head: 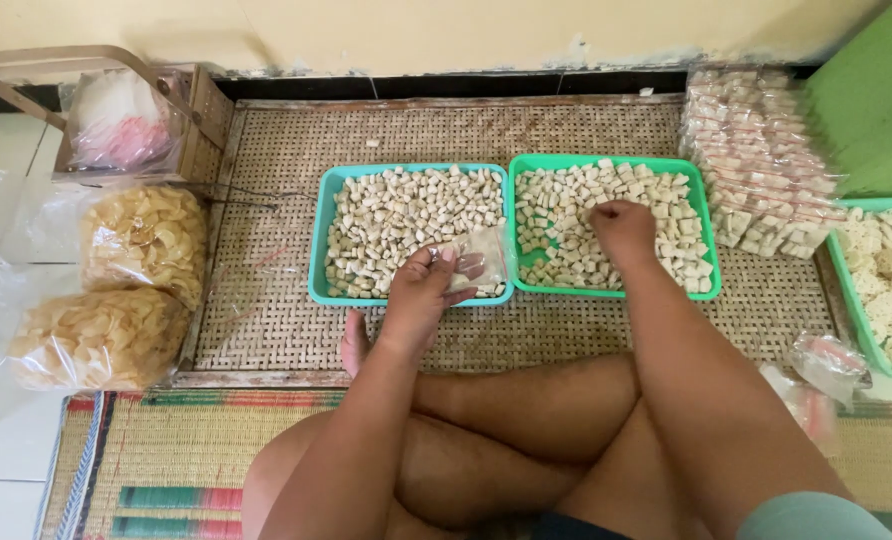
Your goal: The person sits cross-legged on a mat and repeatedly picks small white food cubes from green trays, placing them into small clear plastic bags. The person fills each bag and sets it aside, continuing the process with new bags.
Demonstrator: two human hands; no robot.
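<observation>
Your left hand (421, 290) holds a small clear plastic bag (481, 262) above the near edge of the blue-green tray (318, 235). The fingers are curled around the bag's side and the thumb presses from the other side, so the hand is partly closed on the bag. Held this way, the bag appears to keep its mouth turned toward the other hand. A few pale pieces already show inside it.

Your right hand (621, 225) rests palm down on the pale cracker pieces (666, 225) in the green tray (711, 250). The fingers are bent down into the heap; whether they have closed on any pieces cannot be told, because the back of the hand hides the fingertips.

The two trays sit touching, side by side, on a woven rattan mat (266, 320), directly ahead of your crossed legs, so both lie within reach of either hand. Both trays hold one layer of the same small pale pieces.

To the right, a stack of filled small bags (756, 160) stands just beside the green tray. A third tray (891, 285) with larger pale pieces lies further right. To the left, two large clear bags of yellow chips (136, 285) lie on the floor, near a wooden-framed tool (96, 100).
</observation>
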